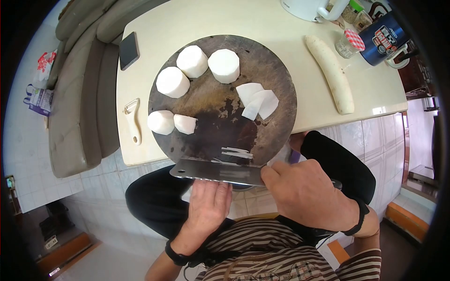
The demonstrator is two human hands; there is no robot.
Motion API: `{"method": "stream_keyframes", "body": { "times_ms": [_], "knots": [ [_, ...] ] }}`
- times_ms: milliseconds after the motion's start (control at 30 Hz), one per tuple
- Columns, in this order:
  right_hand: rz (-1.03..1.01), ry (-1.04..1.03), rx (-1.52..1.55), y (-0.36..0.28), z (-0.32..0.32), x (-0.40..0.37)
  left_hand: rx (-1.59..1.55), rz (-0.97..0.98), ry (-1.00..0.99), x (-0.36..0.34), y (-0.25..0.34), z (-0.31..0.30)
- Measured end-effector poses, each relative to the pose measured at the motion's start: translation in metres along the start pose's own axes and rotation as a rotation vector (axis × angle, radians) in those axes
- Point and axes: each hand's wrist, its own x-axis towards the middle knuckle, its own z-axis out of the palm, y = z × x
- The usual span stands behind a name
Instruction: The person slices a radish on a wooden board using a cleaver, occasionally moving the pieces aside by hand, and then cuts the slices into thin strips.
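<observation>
My right hand [304, 192] is closed around the handle of a cleaver [220, 172], whose wide blade points left along the near edge of a round dark chopping board [276, 61]. Just behind the blade, on my side, is my left hand [210, 201], fingers held together and bent down; the blade covers what lies under their tips. Thin white strips [236, 152] lie on the board beyond the blade. A few flat white slices [258, 100] overlap at the board's right. Several thick peeled white radish chunks [173, 83] stand along its left and far side.
An uncut white radish [330, 75] lies on the cream table [145, 28] at right. Left of the board are a peeler [133, 122] and a phone [129, 50]. A blue canister [384, 38], a lidded jar [349, 43] and a white kettle [304, 8] stand far right.
</observation>
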Motion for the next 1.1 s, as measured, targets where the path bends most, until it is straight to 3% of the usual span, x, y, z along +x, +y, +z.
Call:
{"method": "stream_keyframes", "body": {
  "times_ms": [167,233,767,1100],
  "knots": [
    [0.014,0.005,-0.011,-0.009,0.010,0.013,0.009,-0.012,-0.046,-0.001,0.001,-0.003],
    [-0.102,0.043,0.040,-0.011,0.010,0.020,0.010,-0.009,-0.041,-0.001,0.002,-0.003],
    [0.006,-0.022,0.033,-0.002,0.003,0.007,0.032,0.005,-0.015,-0.002,0.000,0.001],
    [-0.080,0.023,0.076,-0.005,0.012,0.022,0.019,0.006,0.001,-0.006,-0.002,0.003]
  ]
}}
